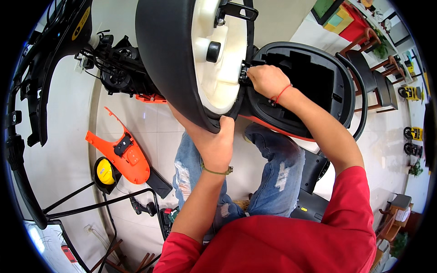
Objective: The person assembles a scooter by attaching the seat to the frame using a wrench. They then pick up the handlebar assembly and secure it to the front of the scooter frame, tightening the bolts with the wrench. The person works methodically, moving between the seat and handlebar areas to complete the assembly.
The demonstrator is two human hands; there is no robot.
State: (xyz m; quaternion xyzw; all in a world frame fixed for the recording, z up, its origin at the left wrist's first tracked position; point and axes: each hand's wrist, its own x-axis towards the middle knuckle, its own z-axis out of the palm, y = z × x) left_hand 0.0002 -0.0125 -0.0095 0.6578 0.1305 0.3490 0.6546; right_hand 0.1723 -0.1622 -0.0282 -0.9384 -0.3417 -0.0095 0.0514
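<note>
Seat (173, 59) raised, left hand (214, 145) grip clenched on rim; right hand (267, 81) fingers pinching hinge (244, 73) by storage tub (309, 77).

Our red shirt, blue jeans and two wrist bands

We wear a bright red shirt with short sleeves, so our arms are bare below them. Our left hand (214, 145) has a thin green band with a small clasp at the wrist, and our right hand (267, 81) has a thin red string there. Our jeans are faded blue with torn, white frayed patches on both legs.
</note>
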